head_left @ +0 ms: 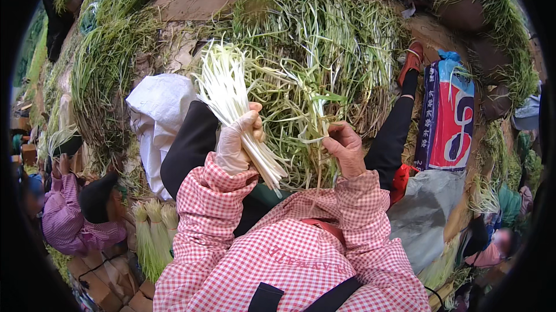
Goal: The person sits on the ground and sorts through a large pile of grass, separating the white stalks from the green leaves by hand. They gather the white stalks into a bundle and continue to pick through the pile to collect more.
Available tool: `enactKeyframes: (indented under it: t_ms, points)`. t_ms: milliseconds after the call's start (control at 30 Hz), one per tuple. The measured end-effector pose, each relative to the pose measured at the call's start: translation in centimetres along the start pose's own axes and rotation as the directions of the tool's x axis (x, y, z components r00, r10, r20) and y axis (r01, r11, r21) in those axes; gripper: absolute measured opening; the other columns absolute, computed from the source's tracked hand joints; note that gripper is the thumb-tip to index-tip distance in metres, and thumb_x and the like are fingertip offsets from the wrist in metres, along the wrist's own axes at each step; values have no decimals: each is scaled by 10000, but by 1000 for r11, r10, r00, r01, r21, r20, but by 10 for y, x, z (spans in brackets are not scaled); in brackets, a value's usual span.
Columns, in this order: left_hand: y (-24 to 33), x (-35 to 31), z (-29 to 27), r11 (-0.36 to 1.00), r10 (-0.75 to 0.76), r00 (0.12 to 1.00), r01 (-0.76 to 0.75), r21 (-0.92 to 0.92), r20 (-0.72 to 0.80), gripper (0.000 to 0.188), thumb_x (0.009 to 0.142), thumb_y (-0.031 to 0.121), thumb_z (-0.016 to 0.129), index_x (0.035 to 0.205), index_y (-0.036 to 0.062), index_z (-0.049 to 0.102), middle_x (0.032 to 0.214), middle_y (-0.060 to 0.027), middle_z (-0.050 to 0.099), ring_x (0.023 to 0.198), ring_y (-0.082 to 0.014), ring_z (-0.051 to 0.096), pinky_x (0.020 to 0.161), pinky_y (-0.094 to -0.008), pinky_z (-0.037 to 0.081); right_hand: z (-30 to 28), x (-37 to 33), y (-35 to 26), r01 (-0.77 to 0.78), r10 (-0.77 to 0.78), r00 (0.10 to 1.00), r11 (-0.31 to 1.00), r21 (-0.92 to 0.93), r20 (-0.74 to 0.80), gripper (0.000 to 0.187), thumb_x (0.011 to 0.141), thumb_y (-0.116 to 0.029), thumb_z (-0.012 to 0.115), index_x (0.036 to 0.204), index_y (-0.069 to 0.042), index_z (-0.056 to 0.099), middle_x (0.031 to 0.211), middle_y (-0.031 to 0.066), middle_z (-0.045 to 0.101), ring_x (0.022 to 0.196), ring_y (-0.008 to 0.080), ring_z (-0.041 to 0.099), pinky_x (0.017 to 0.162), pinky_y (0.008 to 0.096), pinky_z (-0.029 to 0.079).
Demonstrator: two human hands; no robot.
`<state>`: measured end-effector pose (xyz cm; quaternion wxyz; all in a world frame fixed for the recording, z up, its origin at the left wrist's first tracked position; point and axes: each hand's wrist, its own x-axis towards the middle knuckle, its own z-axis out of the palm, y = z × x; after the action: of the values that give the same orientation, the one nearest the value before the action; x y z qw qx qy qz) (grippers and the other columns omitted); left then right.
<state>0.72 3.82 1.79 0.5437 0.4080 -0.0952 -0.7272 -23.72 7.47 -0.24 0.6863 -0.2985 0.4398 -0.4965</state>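
Note:
My left hand (238, 141), in a pale thin glove, is closed round a thick bunch of slim white chive-like stalks (223, 77). The bunch slants, its yellowish tips pointing away from me and its cut-looking white ends near my lap. To its right my right hand (346, 147), with no glove showing, pinches a thin strand of green and yellowing leaves (314, 132) between thumb and fingers. Just beyond both hands spreads a large heap of long green stalks (324, 40), which lies between my legs and reaches close to my lap.
A white sack (159, 109) lies by my left leg, with upright bundles of pale stalks (152, 234) behind it. A red and blue printed bag (449, 118) and a grey sheet (425, 213) lie to my right. Another person (84, 210) sits at the left.

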Motion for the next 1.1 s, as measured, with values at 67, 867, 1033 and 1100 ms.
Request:
enactKeyframes:
  t_ms: [67,867,1033,1100]
  points:
    - [-7,-3,5,996,-42,999,44,76,-29,291,806,159,741,1032,36,605,718,-33,601,515,-120,519,509,-265,439,-2,5,8,-40,41,999,996,-85,4,228,858,-50,673,1065,-38,577,928,-17,597,818,58,565,725,216,475]
    - [-23,-9,13,972,-14,998,28,232,-62,245,766,-3,689,993,29,602,829,-76,638,511,-90,536,457,-182,442,-12,-17,24,86,-436,896,352,-932,-82,249,849,-166,620,1075,-63,621,1061,114,517,1046,285,509,914,453,336]
    - [-38,-13,31,962,-45,996,63,266,-74,224,767,-18,712,961,43,619,807,-28,628,500,-87,526,428,-192,417,50,19,15,330,-412,910,652,-683,46,202,821,-185,713,908,-10,661,967,72,549,845,176,570,701,308,453]
    - [-43,-10,26,940,-73,993,99,325,-92,201,767,-13,713,938,43,625,792,-24,626,486,-83,517,425,-192,407,48,17,11,239,-321,944,823,-516,-75,171,828,-147,710,905,-6,651,956,46,550,828,137,563,705,277,448]
